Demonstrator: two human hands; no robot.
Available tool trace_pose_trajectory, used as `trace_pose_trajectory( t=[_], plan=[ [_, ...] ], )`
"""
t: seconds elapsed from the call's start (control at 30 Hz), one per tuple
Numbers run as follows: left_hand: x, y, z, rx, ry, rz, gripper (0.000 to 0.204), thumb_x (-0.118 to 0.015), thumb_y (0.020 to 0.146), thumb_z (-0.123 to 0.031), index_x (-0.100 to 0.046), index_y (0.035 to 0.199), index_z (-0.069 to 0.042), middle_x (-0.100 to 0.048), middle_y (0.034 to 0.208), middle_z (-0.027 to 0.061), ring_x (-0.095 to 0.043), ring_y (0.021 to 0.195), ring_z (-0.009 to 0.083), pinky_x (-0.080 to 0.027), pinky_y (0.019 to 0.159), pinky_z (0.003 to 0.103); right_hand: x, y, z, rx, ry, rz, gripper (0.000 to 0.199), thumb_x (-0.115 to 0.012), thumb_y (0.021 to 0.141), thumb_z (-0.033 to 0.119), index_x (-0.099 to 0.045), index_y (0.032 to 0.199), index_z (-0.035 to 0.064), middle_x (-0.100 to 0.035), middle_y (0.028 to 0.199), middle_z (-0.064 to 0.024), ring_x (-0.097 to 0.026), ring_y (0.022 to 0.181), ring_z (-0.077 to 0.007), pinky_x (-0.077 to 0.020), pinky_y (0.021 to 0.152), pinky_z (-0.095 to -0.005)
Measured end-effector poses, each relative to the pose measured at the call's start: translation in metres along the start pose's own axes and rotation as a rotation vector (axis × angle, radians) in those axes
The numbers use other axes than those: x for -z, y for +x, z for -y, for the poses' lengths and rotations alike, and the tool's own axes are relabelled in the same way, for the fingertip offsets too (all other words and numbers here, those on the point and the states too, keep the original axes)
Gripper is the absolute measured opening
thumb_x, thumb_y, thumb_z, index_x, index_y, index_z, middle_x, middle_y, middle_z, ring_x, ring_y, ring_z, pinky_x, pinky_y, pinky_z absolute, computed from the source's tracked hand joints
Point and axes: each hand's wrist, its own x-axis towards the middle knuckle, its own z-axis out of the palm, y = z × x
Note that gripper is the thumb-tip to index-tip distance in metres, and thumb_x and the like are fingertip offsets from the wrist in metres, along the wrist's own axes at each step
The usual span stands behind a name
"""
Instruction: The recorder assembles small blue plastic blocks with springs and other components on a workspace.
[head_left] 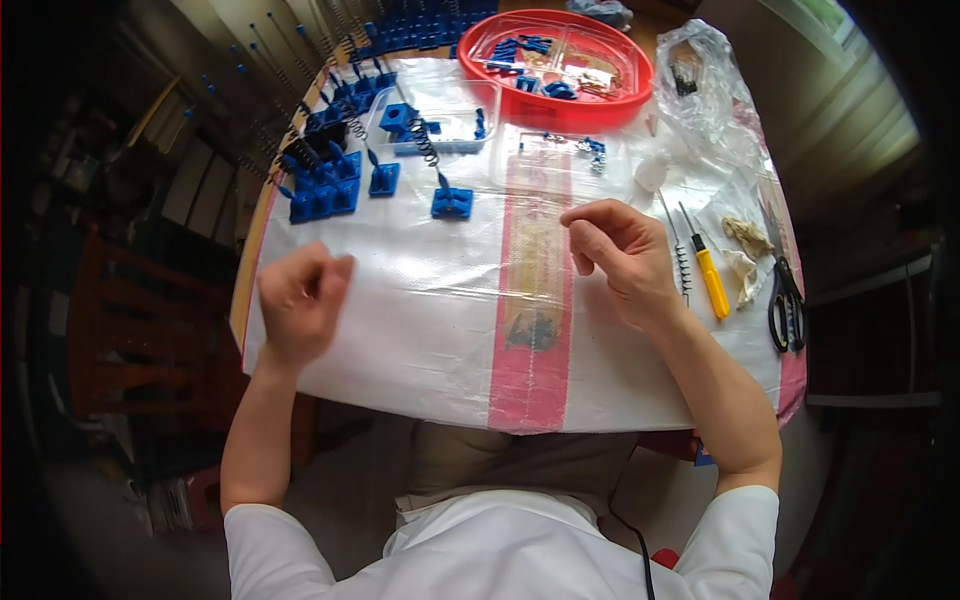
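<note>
I had the left hand (303,305) curled above the counter (420,300); blur left me unable to tell whether its grip was clenched on anything. Beyond it the blue bases (325,190) stood bunched near the edge, presumably to spare working room. A lone base (384,180) sat apart, then the tub (450,147) and, before it, the near base (452,203), its coil rising, within easy reach. The basin (550,112) and tray (540,160) probably kept small parts from scattering. The right hand (625,255) hung with thumb near forefinger; I couldn't tell whether its grip held something tiny. Beside it lay a screwdriver (712,285) and scissors (787,305), handles nearest the wearer, likely for quick pickup.
</note>
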Motion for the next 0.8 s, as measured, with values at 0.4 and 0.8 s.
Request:
trace_pose_trajectory(
  t=[0.4, 0.8],
  plan=[
    [-0.140, 0.065, -0.051, -0.042, -0.358, 0.230, 0.015, -0.058, 0.088, 0.003, -0.060, 0.102, -0.003, -0.062, 0.070, 0.0113, -0.058, 0.053, 0.0232, -0.046, 0.054, 0.035, -0.006, -0.011, 0.015, 0.349, -0.653, -0.012, 0.031, -0.070, 0.087, 0.015, -0.054, 0.063, 0.0040, -0.048, 0.052, -0.0016, -0.044, 0.045, -0.0111, -0.0352, 0.044, -0.0288],
    [-0.135, 0.055, -0.033, -0.259, -0.442, 0.373, 0.035, -0.071, 0.077, -0.007, -0.045, 0.053, -0.009, -0.043, 0.046, 0.0074, -0.044, 0.039, 0.0245, -0.034, 0.041, 0.035, -0.018, -0.012, 0.024, 0.788, -1.027, 0.222, 0.027, -0.071, 0.075, 0.016, -0.050, 0.058, 0.0125, -0.046, 0.053, -0.0015, -0.049, 0.041, -0.0186, -0.0388, 0.040, -0.0339]
  ],
)
